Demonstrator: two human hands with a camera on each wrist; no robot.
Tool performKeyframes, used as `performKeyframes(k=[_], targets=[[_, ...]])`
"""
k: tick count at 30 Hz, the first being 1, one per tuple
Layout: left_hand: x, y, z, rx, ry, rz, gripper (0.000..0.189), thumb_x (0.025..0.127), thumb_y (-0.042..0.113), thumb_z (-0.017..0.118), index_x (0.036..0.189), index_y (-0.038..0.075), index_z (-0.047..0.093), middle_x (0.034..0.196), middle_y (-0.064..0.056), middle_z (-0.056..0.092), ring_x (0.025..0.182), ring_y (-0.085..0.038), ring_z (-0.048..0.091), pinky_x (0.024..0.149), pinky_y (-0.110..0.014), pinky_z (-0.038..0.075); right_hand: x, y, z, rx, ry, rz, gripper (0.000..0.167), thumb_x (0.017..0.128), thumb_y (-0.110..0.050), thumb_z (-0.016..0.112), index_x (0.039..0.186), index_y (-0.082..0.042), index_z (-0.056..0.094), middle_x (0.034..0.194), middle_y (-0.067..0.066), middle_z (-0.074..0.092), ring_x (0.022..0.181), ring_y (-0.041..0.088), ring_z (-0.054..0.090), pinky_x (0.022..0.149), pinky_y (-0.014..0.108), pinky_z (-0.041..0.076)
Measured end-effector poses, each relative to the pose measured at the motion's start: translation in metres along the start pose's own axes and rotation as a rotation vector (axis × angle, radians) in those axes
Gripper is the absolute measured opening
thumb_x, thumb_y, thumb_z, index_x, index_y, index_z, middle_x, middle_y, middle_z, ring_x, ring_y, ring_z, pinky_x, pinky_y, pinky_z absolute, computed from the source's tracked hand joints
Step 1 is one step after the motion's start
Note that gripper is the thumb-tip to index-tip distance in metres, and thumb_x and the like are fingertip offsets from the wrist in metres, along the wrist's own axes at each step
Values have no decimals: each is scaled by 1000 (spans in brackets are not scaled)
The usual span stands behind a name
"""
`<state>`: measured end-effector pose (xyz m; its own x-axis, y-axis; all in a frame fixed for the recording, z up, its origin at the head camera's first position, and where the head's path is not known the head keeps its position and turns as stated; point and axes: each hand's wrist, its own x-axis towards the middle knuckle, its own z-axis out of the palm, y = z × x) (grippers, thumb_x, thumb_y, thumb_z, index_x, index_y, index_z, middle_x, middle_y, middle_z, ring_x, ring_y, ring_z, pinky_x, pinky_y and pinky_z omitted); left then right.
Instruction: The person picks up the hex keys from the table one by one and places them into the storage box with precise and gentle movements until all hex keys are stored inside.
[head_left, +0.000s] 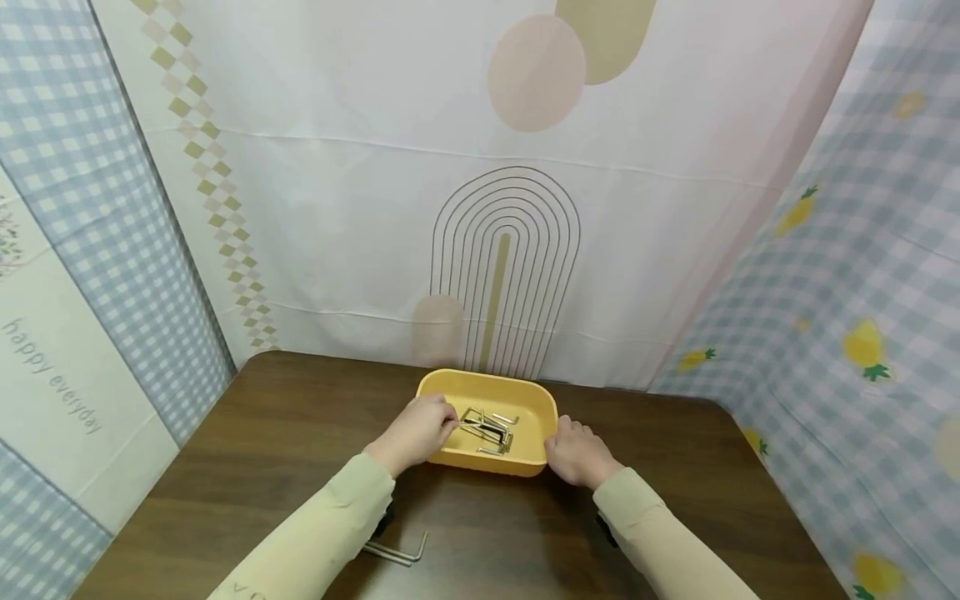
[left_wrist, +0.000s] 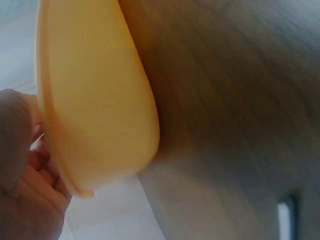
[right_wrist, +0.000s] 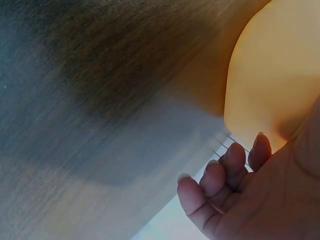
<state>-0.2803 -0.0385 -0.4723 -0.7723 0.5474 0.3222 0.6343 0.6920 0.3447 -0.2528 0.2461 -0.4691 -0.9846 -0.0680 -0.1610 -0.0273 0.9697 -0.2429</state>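
A person in pale yellow-green sleeves works at a dark wooden table [head_left: 262, 450], both hands at a yellow plastic tray [head_left: 536, 398] that sits toward the far edge, just in front of a patterned cloth backdrop [head_left: 480, 208]. The left hand [head_left: 416, 432] reaches over the tray's left rim, its fingertips apparently closed on one of the metal hex keys [head_left: 487, 429] heaped inside; whether that key is truly pinched or only touched is too small to tell from the head view, and the left wrist view shows only the palm behind the tray's outer wall. The right hand [head_left: 577, 454] rests against the tray's near right corner, fingers loosely curled and close together in the right wrist view, steadying the tray rather than gripping anything that can be seen. Several keys lie crossed in a small pile on the tray floor. One more hex key [head_left: 397, 552] lies alone on the table at the near edge, close beside the left forearm and well apart from the tray. Judged from this layout, the sorting stands at an early or middle stage: one key is out on the table, the bulk remains in the tray, and another appears to be under the left fingertips.
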Motion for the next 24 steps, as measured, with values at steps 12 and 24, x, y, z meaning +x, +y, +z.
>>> performKeyframes(k=[12,24], targets=[[8,6,1,-92,-148,-60,24,89,9,63,66,13,70,56,12,50,56,-7,45,64,-29,44,3,0,2,-19,-6,10,29,97,-24,34,102,2,46,86,13,46,80,28,47,77,48,41],[10,4,7,-151,-142,-94,14,87,12,71,73,14,73,68,10,62,62,-7,50,65,-30,46,3,1,3,-12,-15,20,29,97,-24,33,103,2,46,88,13,46,81,29,47,77,48,41]])
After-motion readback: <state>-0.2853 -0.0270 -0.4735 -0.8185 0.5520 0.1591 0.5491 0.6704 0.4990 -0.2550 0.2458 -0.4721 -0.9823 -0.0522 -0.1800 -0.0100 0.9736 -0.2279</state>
